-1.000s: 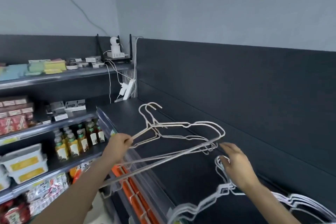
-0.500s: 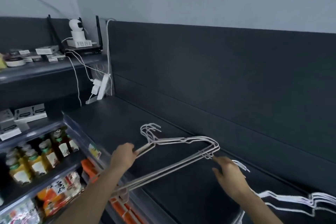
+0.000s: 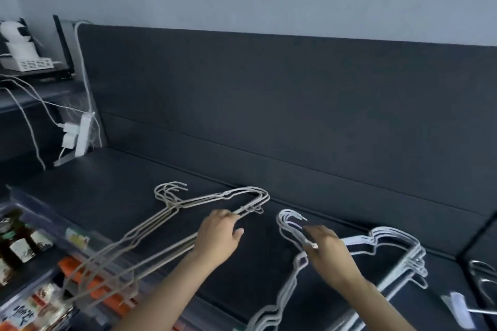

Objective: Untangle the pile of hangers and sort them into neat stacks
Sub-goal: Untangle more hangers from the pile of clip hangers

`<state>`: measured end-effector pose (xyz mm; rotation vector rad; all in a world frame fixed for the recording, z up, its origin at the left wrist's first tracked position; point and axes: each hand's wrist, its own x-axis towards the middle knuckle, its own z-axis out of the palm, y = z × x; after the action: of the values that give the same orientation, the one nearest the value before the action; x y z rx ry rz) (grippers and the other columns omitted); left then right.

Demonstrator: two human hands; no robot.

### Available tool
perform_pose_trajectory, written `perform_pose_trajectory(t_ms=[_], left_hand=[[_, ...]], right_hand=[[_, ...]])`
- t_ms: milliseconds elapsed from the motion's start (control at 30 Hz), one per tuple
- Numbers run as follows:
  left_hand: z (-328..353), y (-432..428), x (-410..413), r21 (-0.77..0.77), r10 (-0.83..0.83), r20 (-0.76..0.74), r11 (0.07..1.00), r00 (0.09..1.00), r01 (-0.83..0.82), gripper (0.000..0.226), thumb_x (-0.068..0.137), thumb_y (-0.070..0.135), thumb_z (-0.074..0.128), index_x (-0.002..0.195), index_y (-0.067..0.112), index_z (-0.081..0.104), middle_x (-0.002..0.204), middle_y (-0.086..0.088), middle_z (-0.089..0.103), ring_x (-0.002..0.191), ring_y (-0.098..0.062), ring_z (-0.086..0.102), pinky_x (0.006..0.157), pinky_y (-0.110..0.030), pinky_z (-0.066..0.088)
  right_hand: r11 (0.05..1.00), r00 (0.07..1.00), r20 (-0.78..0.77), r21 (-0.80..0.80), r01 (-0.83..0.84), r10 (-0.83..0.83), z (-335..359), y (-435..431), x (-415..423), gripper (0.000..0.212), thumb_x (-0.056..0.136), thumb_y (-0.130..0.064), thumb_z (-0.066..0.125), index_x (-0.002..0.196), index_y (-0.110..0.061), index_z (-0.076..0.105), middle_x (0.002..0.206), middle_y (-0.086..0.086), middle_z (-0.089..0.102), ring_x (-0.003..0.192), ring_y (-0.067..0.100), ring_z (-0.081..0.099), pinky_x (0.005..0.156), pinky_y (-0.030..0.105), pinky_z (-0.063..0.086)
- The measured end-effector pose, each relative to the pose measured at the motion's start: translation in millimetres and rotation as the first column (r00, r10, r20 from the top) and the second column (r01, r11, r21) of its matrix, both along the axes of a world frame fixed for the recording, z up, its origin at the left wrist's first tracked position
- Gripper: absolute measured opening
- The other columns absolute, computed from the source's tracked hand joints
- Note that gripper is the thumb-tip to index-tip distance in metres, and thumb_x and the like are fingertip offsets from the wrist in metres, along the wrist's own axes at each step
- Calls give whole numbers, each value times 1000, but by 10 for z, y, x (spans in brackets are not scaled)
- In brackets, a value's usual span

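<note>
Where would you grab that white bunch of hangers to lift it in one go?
Pinch the white hangers at the neck under the hooks, coming from above: the wires converge there, so one grip probably catches them all. The right hand is at that spot.

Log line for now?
left hand: on beige hanger stack | right hand: on white hanger stack, near hooks | both stacks: on dark shelf

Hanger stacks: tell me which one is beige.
The left stack: the beige hangers, touched by the left hand. The white hangers by the right hand are clearly paler, a bluish white.
</note>
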<state>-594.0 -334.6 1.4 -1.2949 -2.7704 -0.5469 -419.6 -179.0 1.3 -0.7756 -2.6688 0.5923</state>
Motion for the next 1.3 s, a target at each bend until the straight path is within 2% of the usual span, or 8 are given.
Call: perform_pose_trajectory(t_ms=[100,200,400,733,833,1100,1300], left_hand=[[69,323,397,-1,-106,-15,994,994,106,38,91,31,48,127,16,51,129,-1,55,122,-20,44,104,-29,33],[113,643,902,10,-226,-12,974,974,226,35,90,28,49,121,17,56,125,-2,58,119,-22,47,101,-28,35],[166,1142,2155,-12,-403,10,915,915,403,35,91,30,49,123,15,54,128,-2,55,124,-21,43,104,-29,33],[207,1719,4080,30,-629,69,777,775,628,37,92,29,47,126,17,51,131,1,51,126,-18,39,102,-29,33],[220,1896,4526,1,-684,63,728,726,686,40,92,31,47,130,18,48,134,0,50,128,-18,38,105,-29,31],[202,2479,5404,38,-784,119,616,609,787,37,92,29,46,128,17,50,129,1,55,124,-17,43,99,-30,39],[103,3070,5810,95,-831,133,554,541,827,26,89,25,47,111,16,59,112,0,62,112,-19,51,90,-30,43]], right_hand=[[994,994,69,67,82,-87,22,154,564,47,87,-23,53,132,-13,44,133,3,51,124,24,45,104,33,36],[980,977,111,103,171,-182,30,307,1222,49,88,-29,51,135,-16,40,133,0,49,122,22,45,102,32,34],[926,913,165,136,353,-373,62,443,2620,43,90,-28,46,132,-18,40,130,1,48,120,23,45,95,33,37],[823,796,209,138,551,-568,129,471,4633,52,91,-27,47,139,-17,32,140,3,40,127,23,39,104,35,34],[774,747,206,126,621,-632,174,503,5092,47,91,-27,47,135,-16,36,136,4,44,123,25,42,102,37,35],[650,633,176,64,757,-754,178,719,5963,43,90,-24,50,131,-15,40,132,4,48,119,23,48,100,35,40],[546,531,183,38,837,-827,146,1118,6494,40,86,-21,50,126,-15,44,124,5,53,112,25,52,94,36,42]])
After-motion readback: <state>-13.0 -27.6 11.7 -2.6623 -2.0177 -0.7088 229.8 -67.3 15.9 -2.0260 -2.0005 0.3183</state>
